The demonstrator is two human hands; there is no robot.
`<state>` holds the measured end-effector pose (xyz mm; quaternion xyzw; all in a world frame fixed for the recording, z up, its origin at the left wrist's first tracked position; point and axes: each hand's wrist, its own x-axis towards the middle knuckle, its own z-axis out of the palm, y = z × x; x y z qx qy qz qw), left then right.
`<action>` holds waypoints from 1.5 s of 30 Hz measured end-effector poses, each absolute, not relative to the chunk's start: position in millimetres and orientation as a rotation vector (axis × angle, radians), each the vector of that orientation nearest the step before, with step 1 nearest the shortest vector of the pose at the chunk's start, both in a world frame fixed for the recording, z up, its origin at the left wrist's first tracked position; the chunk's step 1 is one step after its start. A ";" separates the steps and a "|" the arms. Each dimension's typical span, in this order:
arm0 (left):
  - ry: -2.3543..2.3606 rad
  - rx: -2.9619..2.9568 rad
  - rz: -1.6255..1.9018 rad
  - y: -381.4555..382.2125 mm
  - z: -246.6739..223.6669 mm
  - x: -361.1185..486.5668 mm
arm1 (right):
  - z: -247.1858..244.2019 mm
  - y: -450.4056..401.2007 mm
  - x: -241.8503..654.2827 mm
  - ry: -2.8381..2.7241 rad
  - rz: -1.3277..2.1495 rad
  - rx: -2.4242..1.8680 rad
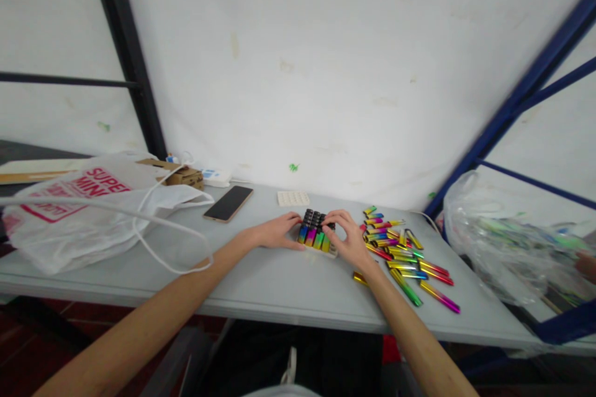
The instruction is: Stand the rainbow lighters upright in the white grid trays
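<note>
Between my hands a small white tray [329, 254] holds rows of shiny rainbow-coloured pieces [311, 236] with black tops; they look like lighters. My left hand [279, 231] grips the tray's left side, the thumb near its front corner and the fingers at the back. Bent over the right side, my right hand [348, 237] has thumb and fingertips pinched together at the black tops. What sits in that pinch is too small and covered to make out. Loose metallic pieces [395, 253] of the same kind lie scattered to the right of my right hand.
Behind the tray lies an off-white gridded tray [293, 198]. A phone [229, 203] rests to the left, near a white plastic bag [93, 211], a cardboard box [186, 175] and a white cable [158, 255]. Clear plastic bags [503, 242] and a blue frame [512, 105] stand at the right.
</note>
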<state>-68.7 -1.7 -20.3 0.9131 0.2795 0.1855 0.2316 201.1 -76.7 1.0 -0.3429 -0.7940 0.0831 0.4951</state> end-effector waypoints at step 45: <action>0.896 2.450 0.644 -4.5 -22.5 -60.9 | 29.8 -67.2 266.3 -1.942 0.406 -1.329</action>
